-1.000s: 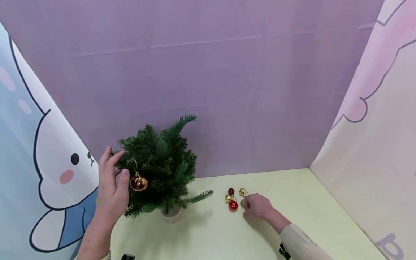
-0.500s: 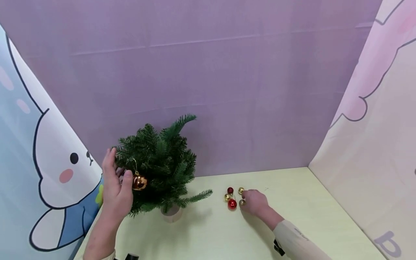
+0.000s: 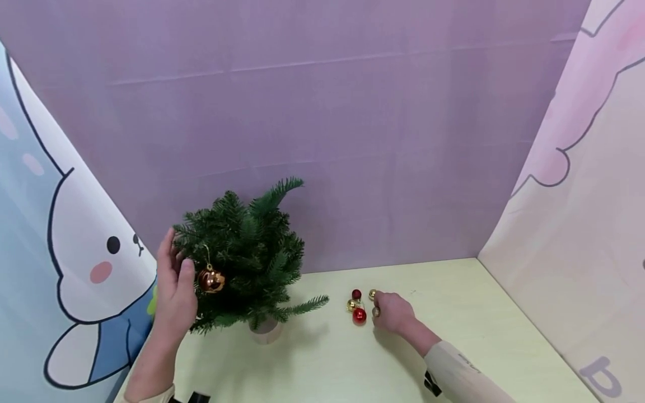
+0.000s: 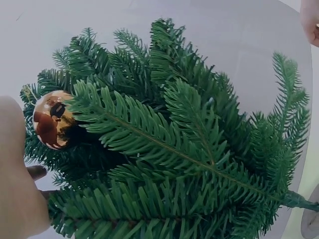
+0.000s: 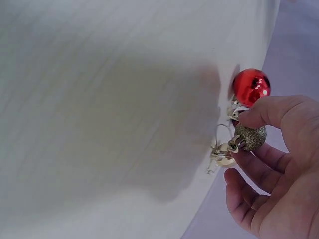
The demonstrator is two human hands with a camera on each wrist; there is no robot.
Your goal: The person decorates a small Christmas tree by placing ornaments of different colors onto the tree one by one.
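Observation:
A small green artificial Christmas tree (image 3: 252, 252) stands at the left of the table. On its left side a shiny copper bauble (image 3: 211, 281) hangs by a thin loop. Beside that bauble is my left hand (image 3: 173, 296), raised, its fingertips at the outer branches and partly hidden by them. My right hand (image 3: 395, 312) is low over the table. In the right wrist view its thumb and finger pinch a glittery gold bauble (image 5: 251, 138) with a metal cap. Right by it lie a shiny red bauble (image 3: 359, 316), a dark red one (image 3: 356, 294) and two shiny gold baubles (image 3: 351, 305).
The pale table (image 3: 443, 302) ends at a purple backdrop (image 3: 353, 140). Printed cloth panels stand at both sides, the left one with a cartoon animal (image 3: 101, 252). One low branch (image 3: 304, 305) of the tree sticks out toward the baubles.
My left hand has come in closer to the tree, its fingers now at the branches. My right hand has stayed at the glittery bauble, with only a slight shift.

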